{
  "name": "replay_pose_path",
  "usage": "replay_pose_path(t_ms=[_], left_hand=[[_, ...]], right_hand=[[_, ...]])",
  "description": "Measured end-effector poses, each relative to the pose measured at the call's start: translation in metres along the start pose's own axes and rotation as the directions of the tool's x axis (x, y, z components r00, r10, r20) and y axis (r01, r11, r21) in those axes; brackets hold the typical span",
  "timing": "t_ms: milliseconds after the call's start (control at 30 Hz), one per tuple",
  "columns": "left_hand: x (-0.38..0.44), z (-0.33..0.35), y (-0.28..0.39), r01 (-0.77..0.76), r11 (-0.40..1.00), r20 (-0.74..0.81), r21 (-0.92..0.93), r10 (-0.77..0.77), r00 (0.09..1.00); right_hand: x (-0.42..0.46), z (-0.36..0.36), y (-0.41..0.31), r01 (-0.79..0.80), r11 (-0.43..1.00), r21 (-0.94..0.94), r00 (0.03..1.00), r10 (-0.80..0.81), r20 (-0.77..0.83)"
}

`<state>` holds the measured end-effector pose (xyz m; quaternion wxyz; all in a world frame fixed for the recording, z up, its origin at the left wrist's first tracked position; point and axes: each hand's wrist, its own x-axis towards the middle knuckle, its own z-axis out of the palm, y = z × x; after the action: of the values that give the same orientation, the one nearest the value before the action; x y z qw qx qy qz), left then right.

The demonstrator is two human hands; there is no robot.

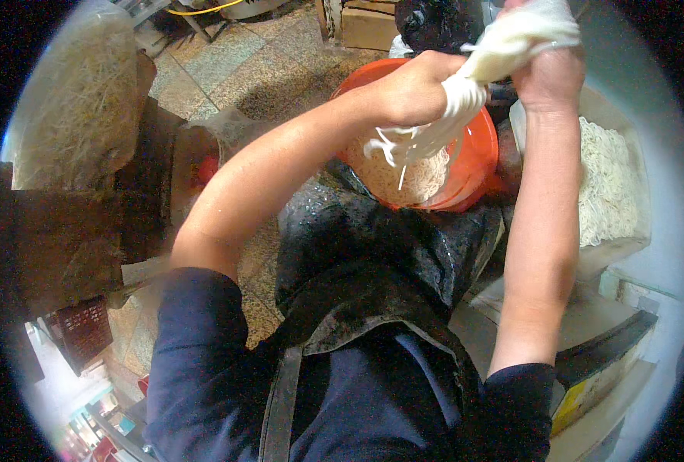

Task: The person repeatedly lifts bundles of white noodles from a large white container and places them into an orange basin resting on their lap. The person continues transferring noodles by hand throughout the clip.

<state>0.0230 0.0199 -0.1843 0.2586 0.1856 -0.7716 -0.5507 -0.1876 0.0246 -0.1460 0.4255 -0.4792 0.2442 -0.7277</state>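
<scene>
A bundle of wet white noodles [495, 55] is stretched and twisted between my two hands. My left hand [426, 89] grips its lower end, with loose strands hanging beneath the fist. Higher up at the right, my right hand [547, 75] is closed around the upper part, and noodles cover some of its fingers. Below the bundle stands an orange plastic bucket [480, 164]. More noodles [423, 176] lie in cloudy liquid inside it. My left forearm hides part of the rim.
On the right, a pale tub [642, 213] holds a heap of white noodles [605, 179]. A large clear plastic bag of pale strands [82, 98] rests on the left. Behind the bucket are a black plastic bag [434, 26] and a cardboard box [368, 26]. A dark apron [371, 260] covers my lap.
</scene>
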Motion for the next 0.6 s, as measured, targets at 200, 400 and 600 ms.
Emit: replay_pose_path(t_ms=[200, 400, 600], left_hand=[[0.029, 0.009, -0.014, -0.145, 0.965, -0.365, -0.219, 0.057, 0.929], [-0.006, 0.039, -0.055, -0.264, 0.814, -0.463, -0.517, -0.007, 0.886], [-0.017, 0.045, -0.079, -0.132, 0.945, -0.395, -0.3, 0.003, 0.919]], right_hand=[[-0.101, 0.009, 0.061, -0.315, 0.89, -0.328, 0.926, 0.364, 0.097], [-0.129, -0.005, 0.122, -0.466, 0.877, 0.118, 0.846, 0.481, -0.231], [-0.126, -0.018, 0.124, -0.383, 0.717, 0.583, 0.902, 0.426, 0.069]])
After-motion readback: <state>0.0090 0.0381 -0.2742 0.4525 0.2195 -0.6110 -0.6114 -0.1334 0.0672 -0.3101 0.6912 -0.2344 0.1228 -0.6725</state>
